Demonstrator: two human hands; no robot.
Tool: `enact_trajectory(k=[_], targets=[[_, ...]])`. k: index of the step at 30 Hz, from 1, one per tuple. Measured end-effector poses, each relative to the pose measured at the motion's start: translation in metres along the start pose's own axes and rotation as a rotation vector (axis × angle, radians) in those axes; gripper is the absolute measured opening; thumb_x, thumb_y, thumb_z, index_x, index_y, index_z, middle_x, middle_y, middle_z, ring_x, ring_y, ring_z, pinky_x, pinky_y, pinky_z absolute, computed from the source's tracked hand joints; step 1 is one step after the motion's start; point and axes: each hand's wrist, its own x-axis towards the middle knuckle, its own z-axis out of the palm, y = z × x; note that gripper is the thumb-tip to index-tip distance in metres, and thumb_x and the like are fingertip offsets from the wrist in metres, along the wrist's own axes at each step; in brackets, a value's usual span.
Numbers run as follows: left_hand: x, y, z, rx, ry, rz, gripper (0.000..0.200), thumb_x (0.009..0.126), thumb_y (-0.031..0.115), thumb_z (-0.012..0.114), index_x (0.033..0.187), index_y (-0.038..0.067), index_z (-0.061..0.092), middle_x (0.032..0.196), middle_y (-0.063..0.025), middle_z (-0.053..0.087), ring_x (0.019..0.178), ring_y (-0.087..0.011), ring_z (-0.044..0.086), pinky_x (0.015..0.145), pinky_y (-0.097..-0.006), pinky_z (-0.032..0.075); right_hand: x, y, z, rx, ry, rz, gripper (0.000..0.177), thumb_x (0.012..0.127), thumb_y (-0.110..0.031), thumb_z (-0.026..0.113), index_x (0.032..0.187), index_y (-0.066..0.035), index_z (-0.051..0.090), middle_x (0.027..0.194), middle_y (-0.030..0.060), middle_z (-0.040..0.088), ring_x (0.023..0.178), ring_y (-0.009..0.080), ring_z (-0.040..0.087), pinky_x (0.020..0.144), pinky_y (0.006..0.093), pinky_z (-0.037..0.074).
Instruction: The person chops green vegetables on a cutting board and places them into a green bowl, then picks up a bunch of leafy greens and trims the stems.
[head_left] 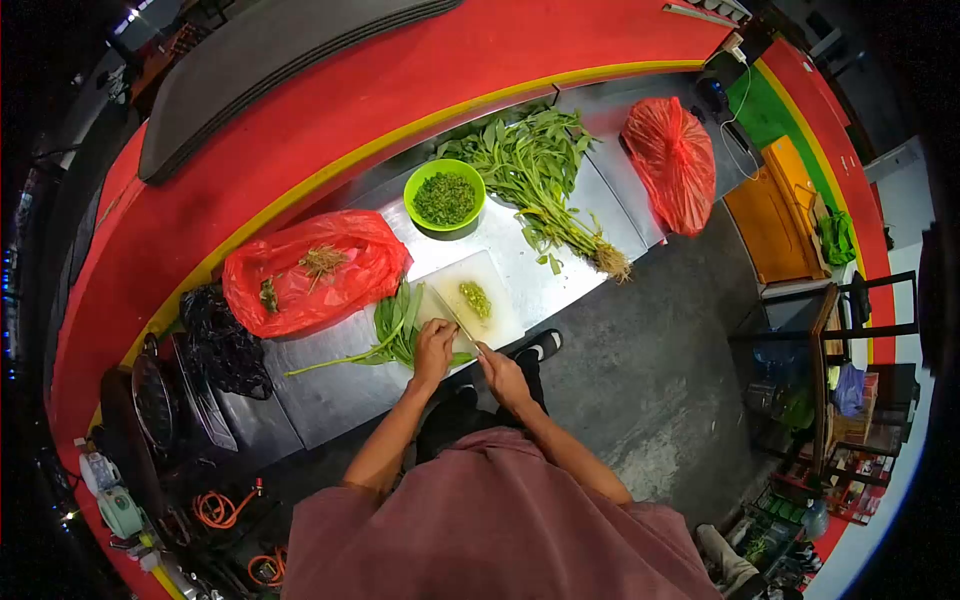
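Note:
My right hand (503,378) is closed around the handle of a knife (455,316), whose blade points up and left across the white cutting board (505,310). Beside the blade, my left hand (434,350) presses with curled fingers on a bunch of leafy greens (393,325) lying over the board's left edge. Its fingertips are close to the blade. A small heap of chopped green stems (475,299) rests on the board. Above the board stands a lime-green bowl (478,207) with finely chopped greens (443,199) in it.
An open red plastic bag (350,232) with root trimmings (323,261) lies left of the board. Uncut leafy stalks with roots (545,190) lie at the upper right. A closed red bag (672,165) sits at the metal table's (330,408) far right, a black bag (222,340) at its left.

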Motion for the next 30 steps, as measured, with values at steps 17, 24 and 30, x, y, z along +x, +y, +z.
enact_trajectory(k=[17,24,30], targets=[[0.004,-0.006,0.0,-0.055,0.0,-0.079,0.015,0.088,0.002,0.069,0.1,-0.002,0.076,0.097,-0.0176,0.071,0.095,-0.0369,0.067,0.085,-0.0428,0.053,0.002,-0.047,-0.034,0.104,-0.143,0.296,0.041,0.107,-0.032,0.051,0.134,-0.005,0.064,0.102,0.0339,0.069,0.101,0.0515,0.066,0.087,0.0533,0.052],[0.007,-0.004,-0.001,-0.074,-0.007,-0.06,0.018,0.086,0.0,0.069,0.103,-0.002,0.075,0.095,-0.0164,0.069,0.094,-0.0367,0.065,0.086,-0.0446,0.052,0.005,-0.043,-0.042,0.102,-0.116,0.255,0.041,0.105,-0.031,0.053,0.133,-0.004,0.065,0.103,0.0338,0.069,0.102,0.0507,0.067,0.088,0.0528,0.053],[0.007,-0.002,-0.002,-0.061,-0.012,-0.059,0.018,0.086,0.0,0.069,0.103,-0.001,0.075,0.096,-0.0164,0.068,0.092,-0.0369,0.065,0.085,-0.0448,0.052,0.006,-0.037,-0.039,0.083,-0.13,0.257,0.04,0.106,-0.031,0.052,0.133,-0.005,0.065,0.101,0.0333,0.069,0.099,0.0502,0.068,0.085,0.0535,0.053]])
